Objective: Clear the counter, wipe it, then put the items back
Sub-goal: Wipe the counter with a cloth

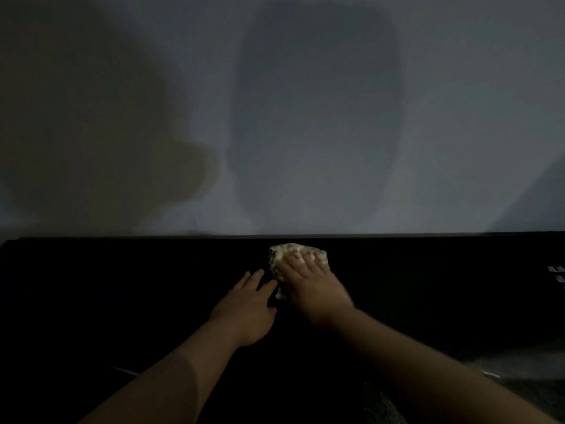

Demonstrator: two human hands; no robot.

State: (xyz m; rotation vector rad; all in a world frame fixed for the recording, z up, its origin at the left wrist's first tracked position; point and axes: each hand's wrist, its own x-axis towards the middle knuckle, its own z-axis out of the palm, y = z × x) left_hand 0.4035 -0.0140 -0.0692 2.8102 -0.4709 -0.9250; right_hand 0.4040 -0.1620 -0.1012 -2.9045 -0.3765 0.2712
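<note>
Dim light. I see a pale textured cloth (286,252) at frame centre, near the back edge of the black table (122,286), under a grey wall (305,117) crossed by shadows. Hands: the right hand (308,289) presses on the cloth with fingers spread flat, and the left hand (247,304) lies flat just beside it, holding nothing. Small white marks (557,273) at far right, unreadable.

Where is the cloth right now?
In the head view, the cloth sits just right of centre on the dark counter, close to the wall, under the right hand, with the left hand just left of it.
</note>
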